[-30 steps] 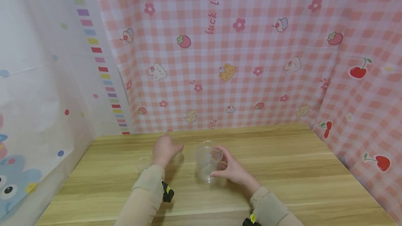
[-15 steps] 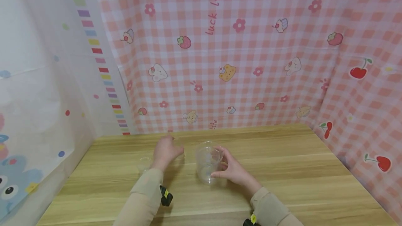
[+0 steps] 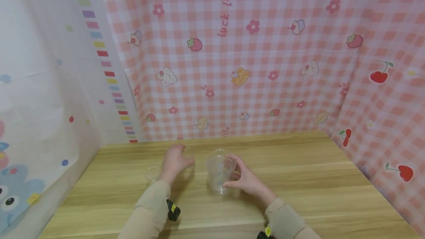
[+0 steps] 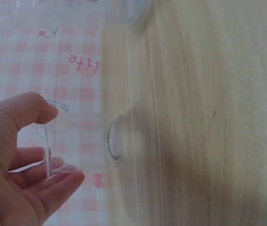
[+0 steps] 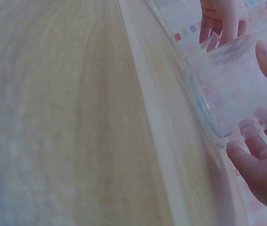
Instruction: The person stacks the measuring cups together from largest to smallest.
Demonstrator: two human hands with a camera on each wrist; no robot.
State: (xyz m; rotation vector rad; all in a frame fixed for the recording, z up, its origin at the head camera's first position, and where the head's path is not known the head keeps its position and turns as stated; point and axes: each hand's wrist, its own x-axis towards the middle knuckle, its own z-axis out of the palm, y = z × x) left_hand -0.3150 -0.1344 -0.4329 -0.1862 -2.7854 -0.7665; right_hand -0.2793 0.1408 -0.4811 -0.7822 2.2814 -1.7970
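In the head view my left hand (image 3: 174, 162) holds a small clear cup (image 3: 189, 153) near the table's back. The left wrist view shows that cup (image 4: 77, 141) between thumb and fingers at its rim, its round base facing the tabletop. My right hand (image 3: 247, 178) grips a larger clear cup (image 3: 216, 176), upright on the table at the centre. Seen from the right wrist, the thumb and fingers (image 5: 243, 162) wrap the big cup's wall (image 5: 232, 94) from either side. A second small clear cup (image 3: 152, 173) stands left of my left forearm, partly hidden by it.
The wood-grain table (image 3: 315, 180) reaches back to a pink checked cloth (image 3: 259, 95) hanging behind it. A white patterned cloth (image 3: 43, 102) hangs at the left, and more checked cloth (image 3: 391, 121) borders the right side.
The left hand's thumb and fingers have come in around the small cup, and its rim now shows more plainly. That wrist has shifted slightly left. The right hand and big cup stay put.
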